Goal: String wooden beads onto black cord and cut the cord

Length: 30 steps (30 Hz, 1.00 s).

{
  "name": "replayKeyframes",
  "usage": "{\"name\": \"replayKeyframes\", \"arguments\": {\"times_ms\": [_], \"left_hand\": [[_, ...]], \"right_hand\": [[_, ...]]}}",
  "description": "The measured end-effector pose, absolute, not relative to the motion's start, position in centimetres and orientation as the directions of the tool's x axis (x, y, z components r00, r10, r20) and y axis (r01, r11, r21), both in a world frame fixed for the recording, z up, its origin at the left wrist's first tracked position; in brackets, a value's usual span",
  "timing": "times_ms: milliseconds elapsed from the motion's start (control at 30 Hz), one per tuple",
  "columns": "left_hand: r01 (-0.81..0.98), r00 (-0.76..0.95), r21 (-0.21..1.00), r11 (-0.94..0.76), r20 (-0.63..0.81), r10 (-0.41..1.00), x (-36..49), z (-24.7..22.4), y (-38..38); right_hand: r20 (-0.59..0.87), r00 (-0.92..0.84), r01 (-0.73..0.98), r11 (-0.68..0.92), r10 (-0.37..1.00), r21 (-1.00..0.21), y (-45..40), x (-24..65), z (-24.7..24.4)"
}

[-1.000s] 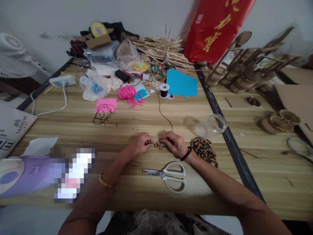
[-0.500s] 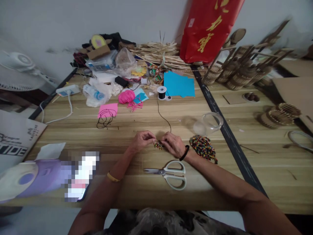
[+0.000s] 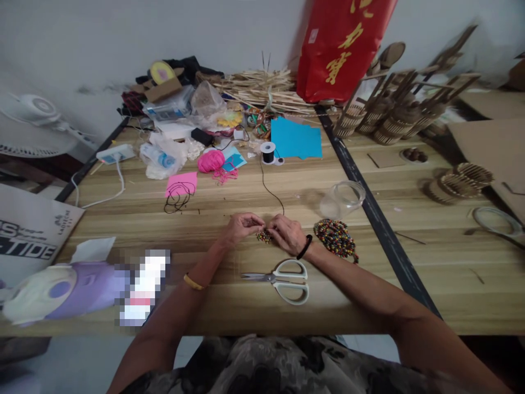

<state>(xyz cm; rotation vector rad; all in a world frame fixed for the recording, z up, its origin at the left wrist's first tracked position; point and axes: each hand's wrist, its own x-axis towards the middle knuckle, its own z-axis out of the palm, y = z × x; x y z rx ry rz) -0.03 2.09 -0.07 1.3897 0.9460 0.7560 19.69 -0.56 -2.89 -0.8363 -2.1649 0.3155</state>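
Over a small pile of coloured beads (image 3: 263, 236), my two hands meet almost fingertip to fingertip. My left hand (image 3: 241, 227) is closed in a pinch of thumb and forefinger; what sits between them is too small to make out. Pinched as well, my right hand (image 3: 288, 234) holds the end of a black cord (image 3: 268, 189), which runs back to a spool (image 3: 268, 153). Green-handled scissors (image 3: 283, 280) lie partly open just below my hands. To the right of my right wrist rests a heap of strung multicoloured beads (image 3: 335, 239).
A clear plastic jar (image 3: 342, 200) stands behind the strung beads. Left lie a phone (image 3: 145, 287) and a purple-and-white device (image 3: 77, 293). Further back are pink yarn (image 3: 211, 161), blue paper (image 3: 297, 139) and coiled black cord (image 3: 179, 197). Woven bamboo pieces (image 3: 461, 183) stand right.
The view has shifted a little. My fingertips have drawn closer together and lifted slightly over the bead pile. The scissors and spool lie as before.
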Motion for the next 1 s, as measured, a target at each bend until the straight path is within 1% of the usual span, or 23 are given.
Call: {"name": "replayKeyframes", "arguments": {"times_ms": [300, 533, 800, 1000], "left_hand": [[0.08, 0.43, 0.991, 0.111, -0.134, 0.893, 0.3, -0.8, 1.7], [0.053, 0.468, 0.989, 0.138, -0.147, 0.872, 0.0, -1.1, 2.0], [0.063, 0.464, 0.976, 0.208, -0.213, 0.86, -0.2, -1.6, 2.3], [0.067, 0.464, 0.981, 0.184, -0.194, 0.864, -0.3, -1.5, 2.2]], "right_hand": [[0.594, -0.46, 0.478, 0.748, 0.659, -0.46, -0.8, 19.7, -2.7], [0.58, -0.475, 0.477, 0.747, 0.662, -0.462, -0.7, 19.6, -2.7], [0.569, -0.483, 0.466, 0.745, 0.666, -0.477, -0.6, 19.5, -3.0], [0.556, -0.485, 0.457, 0.738, 0.675, -0.497, -0.6, 19.5, -2.9]]}}
